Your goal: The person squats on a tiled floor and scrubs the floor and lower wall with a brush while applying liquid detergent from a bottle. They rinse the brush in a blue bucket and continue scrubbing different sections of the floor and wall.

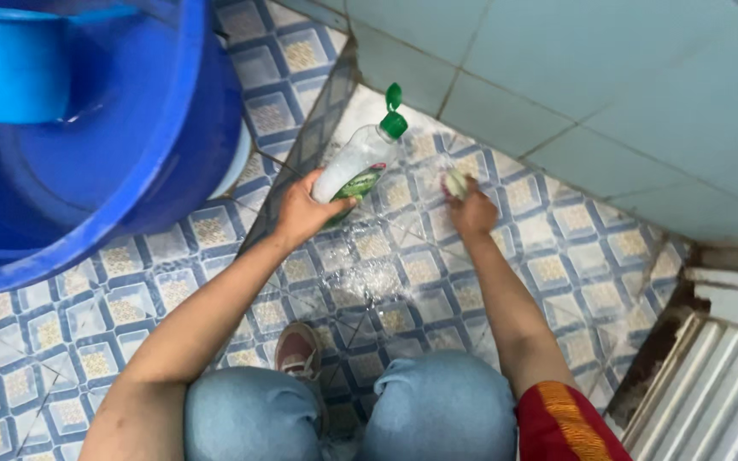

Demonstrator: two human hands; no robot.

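Note:
My left hand (pixel 302 211) grips a clear plastic bottle (pixel 354 160) with a green flip cap, open at the top, tilted toward the right. My right hand (pixel 472 213) is closed around a small pale scrubbing pad (pixel 455 183), pressed down on the patterned blue-and-white floor tiles (pixel 557 256). Wet foam (pixel 369 280) glistens on the tiles between my two forearms. My knees in light blue jeans (pixel 437 410) are bent low at the bottom of the view.
A large blue plastic tub (pixel 164 145) stands at the upper left with a smaller blue scoop (pixel 19 68) inside. A pale green tiled wall (pixel 608 77) rises behind. A white ribbed panel (pixel 711 393) leans at lower right. A pinkish sandal (pixel 298 350) shows between my knees.

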